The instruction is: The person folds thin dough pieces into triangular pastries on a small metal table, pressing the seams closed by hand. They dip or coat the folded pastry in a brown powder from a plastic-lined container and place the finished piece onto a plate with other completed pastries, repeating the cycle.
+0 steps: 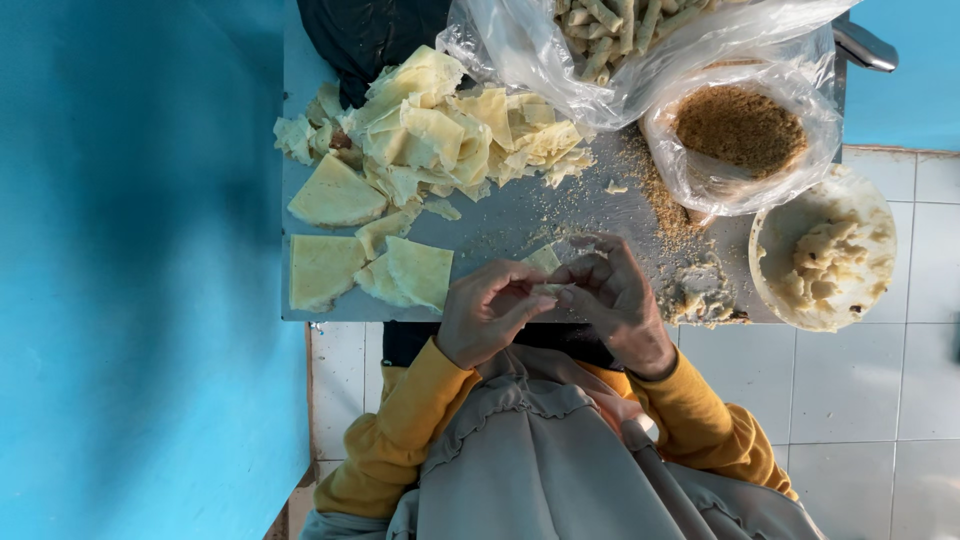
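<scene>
Head view, looking straight down: both hands meet just above the near edge of the counter [520,215], and between them sits a small pale piece of wrapper dough [548,290]. The left hand [487,310] has its grip pressed together, thumb and forefinger pinching the left end of that piece. The right hand [615,295] curls over it from the 3 o'clock side, fingertips closed on the same piece, so the two grips touch each other around it. How the piece is folded cannot be told, since the fingers cover most of it.

Just past the hands, at 12 o'clock, another small triangle of wrapper [543,259] lies flat on the counter. At 9 o'clock from the hands lie several flat wedge-shaped wrappers [405,272], near the hands but not touching them. Farther out at 11 o'clock a loose pile of torn and folded wrapper sheets [440,135] is heaped up. At 3 o'clock, just beside the right hand, a smear of pale filling and crumbs [695,295] sits on the counter. Beyond it, at 3 o'clock and partly over the counter's edge, stands a round white bowl [868,205] with lumps of pale filling inside. At 1 o'clock a clear plastic bag holds brown crumbs [738,125], and at 12 o'clock, well apart from the hands, a second clear bag [530,60] holds finished rolled sticks. Yellow sleeves [400,430] cover both forearms.
</scene>
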`<state>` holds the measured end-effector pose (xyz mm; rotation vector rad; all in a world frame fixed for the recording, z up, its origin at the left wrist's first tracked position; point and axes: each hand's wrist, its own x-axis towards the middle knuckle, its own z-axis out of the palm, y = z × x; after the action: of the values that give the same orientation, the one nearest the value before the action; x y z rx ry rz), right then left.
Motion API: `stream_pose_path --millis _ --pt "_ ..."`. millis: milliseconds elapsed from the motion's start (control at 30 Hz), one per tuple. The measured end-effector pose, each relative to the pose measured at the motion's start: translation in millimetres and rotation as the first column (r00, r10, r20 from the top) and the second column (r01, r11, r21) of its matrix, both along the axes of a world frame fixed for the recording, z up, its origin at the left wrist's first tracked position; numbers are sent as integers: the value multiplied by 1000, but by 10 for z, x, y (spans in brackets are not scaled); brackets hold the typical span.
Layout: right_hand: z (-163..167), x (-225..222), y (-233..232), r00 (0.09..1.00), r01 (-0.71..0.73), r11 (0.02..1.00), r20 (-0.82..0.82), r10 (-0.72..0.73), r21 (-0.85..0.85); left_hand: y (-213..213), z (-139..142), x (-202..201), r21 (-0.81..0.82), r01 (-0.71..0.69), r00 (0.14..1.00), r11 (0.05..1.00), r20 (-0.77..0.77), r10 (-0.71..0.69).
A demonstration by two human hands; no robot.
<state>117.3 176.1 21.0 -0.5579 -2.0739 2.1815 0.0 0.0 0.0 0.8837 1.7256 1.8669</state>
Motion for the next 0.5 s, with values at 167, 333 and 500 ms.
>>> stream_pose_path --millis 167,333,500 --pt "371 -95 -228 1000 -11 1000 1 11 -18 -160 243 -46 -80 8 992 997 130 2" --pt "655 -213 -379 1000 23 1000 3 -23 -2 -345 513 -187 29 16 994 999 111 -19" --pt "847 -316 -530 1000 2 999 -24 -3 -41 -449 737 -267 -54 36 988 998 151 -27"
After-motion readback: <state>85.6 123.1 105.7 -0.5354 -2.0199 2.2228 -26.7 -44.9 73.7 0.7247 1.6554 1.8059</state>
